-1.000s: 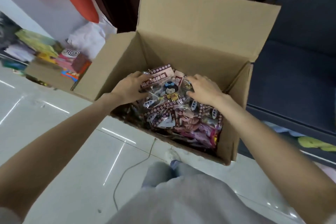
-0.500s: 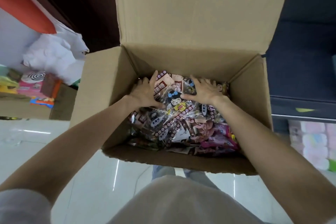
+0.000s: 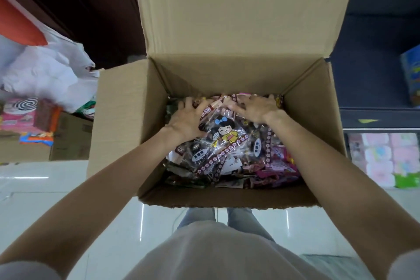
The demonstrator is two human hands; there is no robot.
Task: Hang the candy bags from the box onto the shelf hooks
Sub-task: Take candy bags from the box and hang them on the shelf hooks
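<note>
Box (image 3: pixel 227 29): open cardboard, flaps up, near wall hides lowest bags.
Candy bags (image 3: pixel 227 143): piled inside box.
Left hand (image 3: pixel 187 120): fingers curled on top bag's upper edge; fingertips blurred.
Right hand (image 3: pixel 254 109): fingers spread, pressing same edge; grip indeterminate.

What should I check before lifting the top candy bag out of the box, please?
1. Box flaps out of the way: ok. The cardboard box stands open, its far flap upright.
2. Target bag on top: ok. The cartoon-girl candy bag lies over the other bags.
3. Left hand on the bag: ok, it rests at the bag's upper left edge.
4. Right hand on the bag: ok, fingers spread over its top edge.
5. Firm grip on the bag: cannot tell; the fingertips are blurred.
6. Bag's hang hole intact: cannot tell; the hands cover it.
7. Free shelf hook: cannot tell; none is in view.
</note>
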